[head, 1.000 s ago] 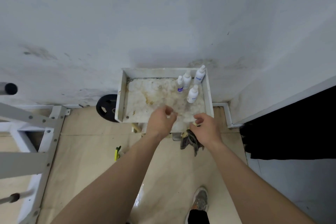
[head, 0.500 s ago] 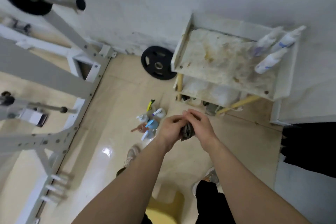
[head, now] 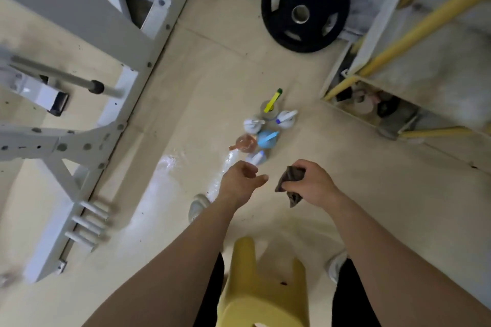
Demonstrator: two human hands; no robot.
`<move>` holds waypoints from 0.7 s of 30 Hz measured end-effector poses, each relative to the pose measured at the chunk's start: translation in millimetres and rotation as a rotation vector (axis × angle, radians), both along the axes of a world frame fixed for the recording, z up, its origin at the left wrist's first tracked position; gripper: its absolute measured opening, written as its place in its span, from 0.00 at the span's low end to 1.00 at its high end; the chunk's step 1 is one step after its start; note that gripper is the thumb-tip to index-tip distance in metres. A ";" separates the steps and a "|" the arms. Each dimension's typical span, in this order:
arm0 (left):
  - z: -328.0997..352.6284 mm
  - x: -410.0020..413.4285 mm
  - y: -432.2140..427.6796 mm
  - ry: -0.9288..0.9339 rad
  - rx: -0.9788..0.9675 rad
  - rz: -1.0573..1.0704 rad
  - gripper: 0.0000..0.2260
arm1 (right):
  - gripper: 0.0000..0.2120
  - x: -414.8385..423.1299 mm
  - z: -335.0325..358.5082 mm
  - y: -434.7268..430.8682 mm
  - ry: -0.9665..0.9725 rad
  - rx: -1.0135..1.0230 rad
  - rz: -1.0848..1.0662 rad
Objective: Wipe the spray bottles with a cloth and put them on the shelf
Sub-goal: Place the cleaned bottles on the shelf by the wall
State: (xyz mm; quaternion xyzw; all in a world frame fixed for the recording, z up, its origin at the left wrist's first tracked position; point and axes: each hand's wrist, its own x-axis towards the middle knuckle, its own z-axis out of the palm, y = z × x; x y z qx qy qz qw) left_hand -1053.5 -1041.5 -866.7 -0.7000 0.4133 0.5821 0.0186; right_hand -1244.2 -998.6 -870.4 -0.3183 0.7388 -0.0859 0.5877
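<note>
the spray bottles point(head: 263, 130) stand in a tight cluster on the floor point(head: 385, 194), in the broad strip between the white rack point(head: 79, 141) on the left and the shelf point(head: 425, 24) on the right, well apart from both. a bottle with a yellow trigger point(head: 272, 103) is at the far end. a blue one point(head: 267, 139) and a pinkish one point(head: 243, 143) sit side by side nearer. a small white one point(head: 257, 158) is nearest the person.

the left hand point(head: 240, 180) hangs just beside that small white bottle, fingers loosely curled, thumb apart, holding nothing. the right hand point(head: 310, 184) is near it, gripping a bunched dark cloth point(head: 291, 176), with a corner drooping below the fist.

a black weight plate point(head: 304, 4) lies beside the shelf's yellow leg. the shelf's low tier holds a few dark and pale things, too blurred to name. a yellow stool point(head: 263, 287) stands between the person's legs, close under both arms.
</note>
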 end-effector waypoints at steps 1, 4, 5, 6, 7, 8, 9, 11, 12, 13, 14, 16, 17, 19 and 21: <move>-15.7 16.1 2.9 -0.045 0.000 -0.030 0.12 | 0.09 7.5 -16.4 -0.4 0.035 0.016 0.037; -57.9 51.9 15.9 -0.174 0.011 -0.135 0.11 | 0.14 27.2 -63.5 1.7 0.065 0.060 0.122; -74.7 59.9 20.6 -0.212 -0.005 -0.178 0.12 | 0.16 33.2 -80.7 3.2 0.083 0.064 0.159; -90.4 65.6 24.6 -0.240 -0.031 -0.211 0.14 | 0.17 37.9 -95.5 3.6 0.109 0.060 0.179; -108.8 68.9 28.1 -0.250 -0.059 -0.228 0.16 | 0.15 42.7 -111.2 3.1 0.138 0.052 0.186; -124.1 69.8 30.0 -0.256 -0.079 -0.244 0.18 | 0.11 46.4 -123.7 1.6 0.182 0.036 0.190; -136.8 68.4 30.2 -0.260 -0.098 -0.261 0.20 | 0.05 49.6 -133.7 -1.2 0.243 0.022 0.202; -164.6 61.2 28.3 -0.291 -0.183 -0.309 0.22 | 0.11 54.7 -157.7 -8.4 0.356 0.006 0.225; -177.2 55.7 25.2 -0.322 -0.258 -0.342 0.24 | 0.15 56.1 -170.6 -12.7 0.415 -0.006 0.250; -187.0 49.2 20.9 -0.365 -0.357 -0.390 0.26 | 0.15 56.8 -181.2 -18.1 0.492 -0.051 0.283; -196.2 42.7 15.5 -0.410 -0.481 -0.452 0.28 | 0.12 56.9 -192.5 -22.5 0.576 -0.124 0.325; -218.1 29.8 5.1 -0.489 -0.671 -0.540 0.34 | 0.06 53.8 -215.7 -30.8 0.742 -0.342 0.382; -230.4 24.1 0.4 -0.513 -0.702 -0.569 0.36 | 0.12 50.1 -225.2 -36.5 0.802 -0.434 0.406; -248.0 16.2 -7.5 -0.569 -0.648 -0.671 0.39 | 0.23 39.8 -239.5 -50.6 0.848 -0.498 0.498; -263.9 11.1 -12.9 -0.615 -0.589 -0.748 0.39 | 0.29 31.8 -254.7 -62.7 0.857 -0.450 0.678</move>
